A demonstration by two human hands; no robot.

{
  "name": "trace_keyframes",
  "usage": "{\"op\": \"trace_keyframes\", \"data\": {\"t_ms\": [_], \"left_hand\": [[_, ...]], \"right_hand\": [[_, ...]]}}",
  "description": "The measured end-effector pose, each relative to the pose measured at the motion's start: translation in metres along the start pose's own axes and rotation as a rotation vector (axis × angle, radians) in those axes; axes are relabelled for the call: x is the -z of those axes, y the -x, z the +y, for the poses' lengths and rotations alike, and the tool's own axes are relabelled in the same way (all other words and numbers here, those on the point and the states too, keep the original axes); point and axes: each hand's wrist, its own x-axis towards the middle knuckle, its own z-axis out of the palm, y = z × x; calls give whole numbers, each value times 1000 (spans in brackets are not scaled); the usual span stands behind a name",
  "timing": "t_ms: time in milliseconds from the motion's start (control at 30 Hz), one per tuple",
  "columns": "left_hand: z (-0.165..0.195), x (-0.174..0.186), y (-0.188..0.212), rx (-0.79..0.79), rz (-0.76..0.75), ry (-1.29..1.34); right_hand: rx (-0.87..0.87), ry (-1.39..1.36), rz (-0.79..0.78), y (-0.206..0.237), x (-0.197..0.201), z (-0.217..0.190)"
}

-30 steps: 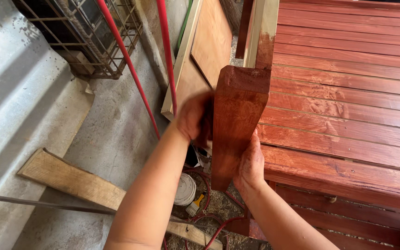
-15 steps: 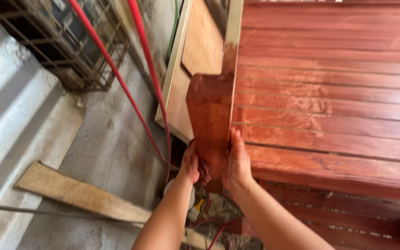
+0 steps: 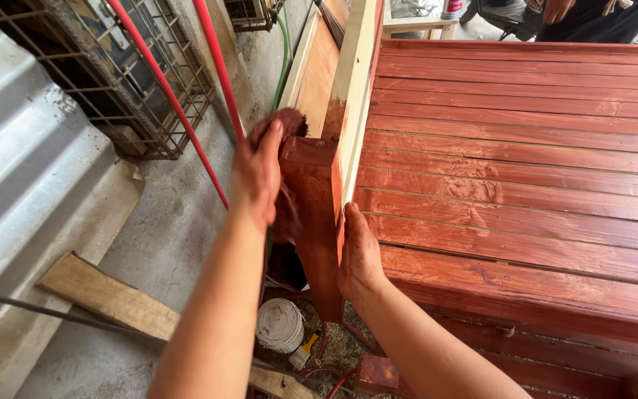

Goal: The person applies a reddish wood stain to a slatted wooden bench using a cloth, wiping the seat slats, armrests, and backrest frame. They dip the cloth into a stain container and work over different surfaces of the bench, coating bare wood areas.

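My left hand (image 3: 258,171) presses a stain-soaked dark red rag (image 3: 290,124) against the left face of a wooden post (image 3: 319,222), near its top. The post is stained red-brown low down and still pale bare wood (image 3: 354,81) higher up. My right hand (image 3: 359,255), smeared with stain, grips the post's right edge lower down. The post stands at the corner of a red-stained slatted wooden platform (image 3: 518,170).
A small white tub (image 3: 279,324) sits on the ground below the post, with a yellow-handled tool (image 3: 303,351) beside it. A loose plank (image 3: 108,295), red pipes (image 3: 164,96), a wire cage (image 3: 112,74) and corrugated sheet (image 3: 9,148) lie left. Another person stands at the far top right.
My left hand has risen from the post's lower part to its top with the rag. The view has tilted, showing more of the platform and the pale upper post.
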Motion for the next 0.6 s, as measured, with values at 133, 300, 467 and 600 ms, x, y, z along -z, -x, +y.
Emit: {"op": "trace_keyframes", "data": {"t_ms": [133, 300, 467, 600], "left_hand": [[66, -13, 14, -162, -86, -399], [101, -37, 37, -50, -314, -1136], [95, -57, 29, -154, -602, -1571], [87, -62, 9, -156, -616, -1460]], "right_hand": [[47, -48, -119, 11, -19, -25], [-73, -194, -232, 28, -38, -52], [267, -74, -231, 9, -41, -50], [323, 61, -136, -18, -40, -52]]}}
